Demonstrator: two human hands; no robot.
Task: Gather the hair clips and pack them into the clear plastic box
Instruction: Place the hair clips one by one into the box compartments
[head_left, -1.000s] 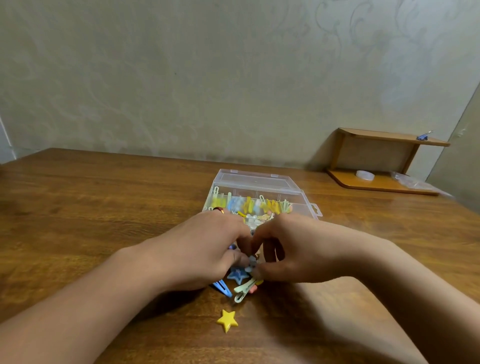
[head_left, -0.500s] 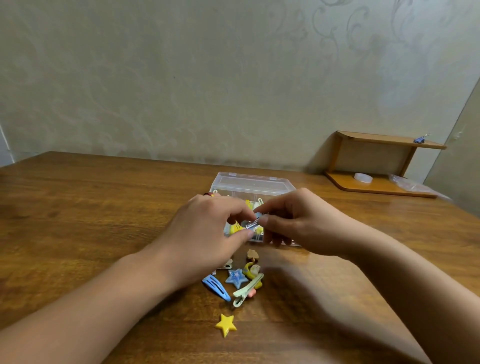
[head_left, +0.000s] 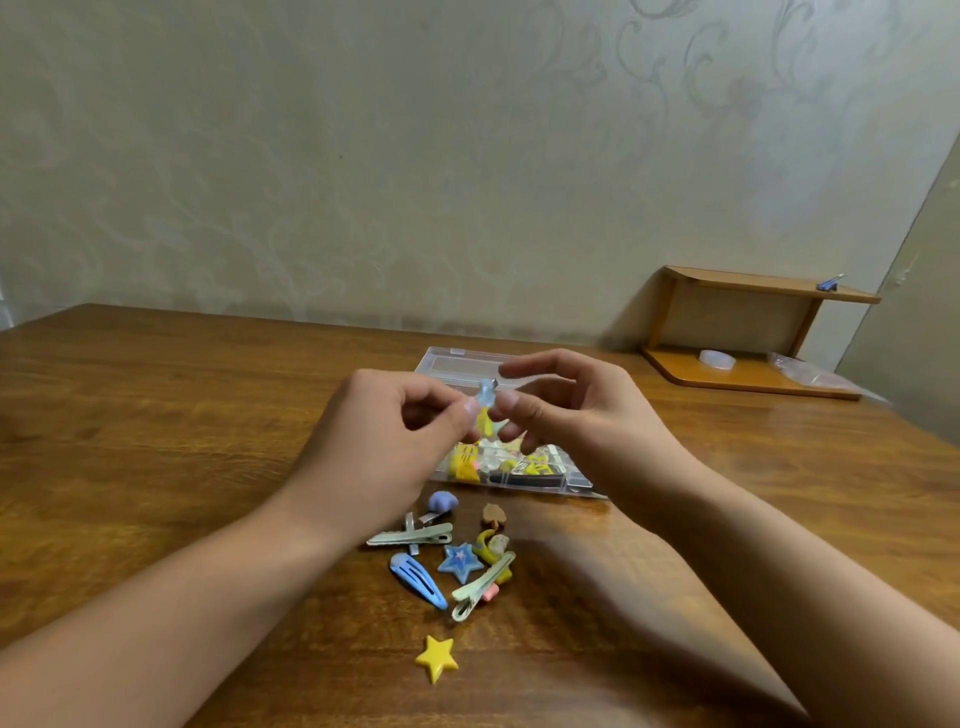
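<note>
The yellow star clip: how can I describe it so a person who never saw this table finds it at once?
On the brown wooden table, find the loose pile of hair clips in front of the clear plastic box. The flat yellow star-shaped clip lies alone, nearest the person; the other star, the blue star clip, lies within the pile.

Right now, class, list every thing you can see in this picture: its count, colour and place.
Table: one, brown wood, under everything.
Clear plastic box: one, open, behind the hands, clips inside.
Loose hair clips: about eight, mixed colours, in front of the box.
Yellow star clip: one, nearest the camera.
Pale blue clip: one, pinched between both hands.
Wooden shelf: one, far right corner.
Left hand: one, pinching the clip.
Right hand: one, pinching it too.
</note>
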